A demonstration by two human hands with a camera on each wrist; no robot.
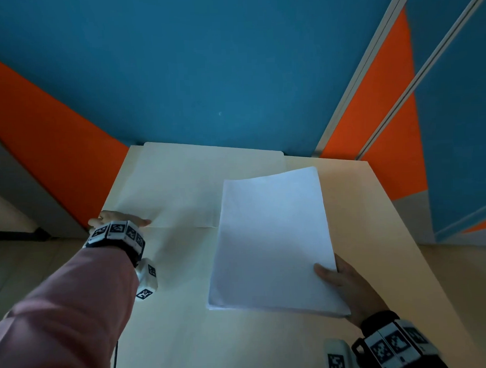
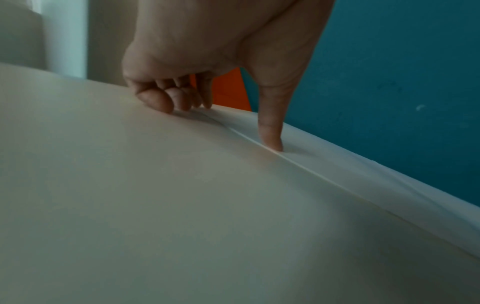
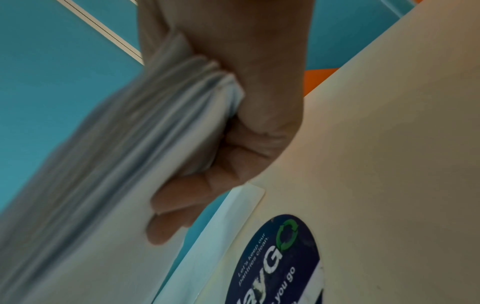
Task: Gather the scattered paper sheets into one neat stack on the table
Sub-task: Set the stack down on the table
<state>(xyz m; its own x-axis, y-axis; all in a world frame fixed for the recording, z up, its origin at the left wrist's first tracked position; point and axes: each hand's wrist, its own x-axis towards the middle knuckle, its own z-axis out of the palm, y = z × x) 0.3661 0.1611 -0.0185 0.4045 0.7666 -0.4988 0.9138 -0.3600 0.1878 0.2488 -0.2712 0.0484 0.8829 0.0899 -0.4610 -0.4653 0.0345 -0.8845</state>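
Note:
A thick stack of white sheets [image 1: 271,238] hangs tilted just above the cream table [image 1: 376,234]. My right hand [image 1: 341,279] grips its near right corner, thumb on top and fingers underneath. The right wrist view shows that hand [image 3: 233,154] clamped on the fanned edge of the stack [image 3: 116,164]. One loose sheet [image 1: 181,186] lies flat at the table's far left. My left hand [image 1: 119,219] is at that sheet's near left corner. In the left wrist view the thumb [image 2: 270,127] presses on the sheet [image 2: 324,162], and the bent fingertips [image 2: 161,100] rest on the table beside its edge.
Blue and orange partition walls [image 1: 232,74] stand right behind the table. The table's left edge [image 1: 112,188] runs close to my left hand. A dark round sticker [image 3: 272,263] is stuck on the table near my right hand.

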